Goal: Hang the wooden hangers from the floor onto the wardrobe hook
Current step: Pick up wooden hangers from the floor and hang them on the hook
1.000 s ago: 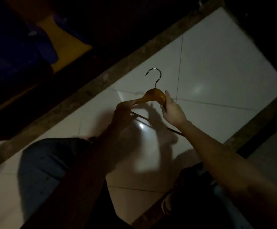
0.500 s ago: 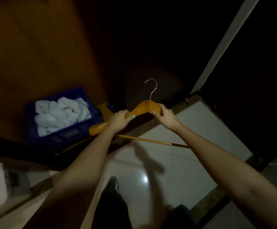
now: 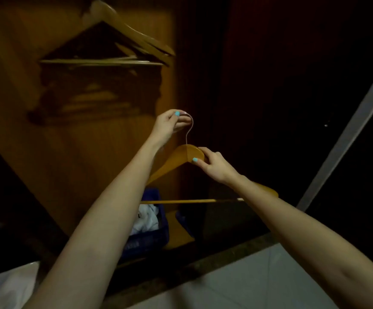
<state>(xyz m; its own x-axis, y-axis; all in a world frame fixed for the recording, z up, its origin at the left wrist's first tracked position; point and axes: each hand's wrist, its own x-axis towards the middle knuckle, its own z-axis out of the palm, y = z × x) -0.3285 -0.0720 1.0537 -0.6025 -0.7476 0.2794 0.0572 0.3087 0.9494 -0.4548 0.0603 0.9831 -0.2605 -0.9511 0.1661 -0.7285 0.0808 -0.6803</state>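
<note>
Head view. An orange-brown wooden hanger with a thin metal hook (image 3: 176,161) is held up in mid-air by both hands, in front of the dim brown wooden wardrobe panel (image 3: 54,134). The left hand (image 3: 170,126) pinches the curved top of the metal hook (image 3: 189,128) between thumb and fingers; its grip is closed on the wire. The right hand (image 3: 214,165) clamps the rounded wooden crown of the same hanger just below the hook's stem, thumb on the near face, fingers behind. Turquoise nail polish shows on one nail of each hand. The hanger's left shoulder slopes down behind the left forearm; its right end shows past the right forearm, and its straight lower bar (image 3: 187,201) runs level between the two arms.

Upper left, a cluster of similar wooden hangers (image 3: 123,43) hangs against the panel, blurred; what they hang from lies at or beyond the top edge and cannot be made out. They are well apart from the held hanger, above and to its left.

Below the held hanger, a dark blue plastic crate (image 3: 156,237) holding white crumpled cloth (image 3: 147,219) stands in the wardrobe base, partly hidden by the left forearm. A pale tiled floor (image 3: 259,284) fills the lower right, edged by a dark stone strip (image 3: 192,267).
</note>
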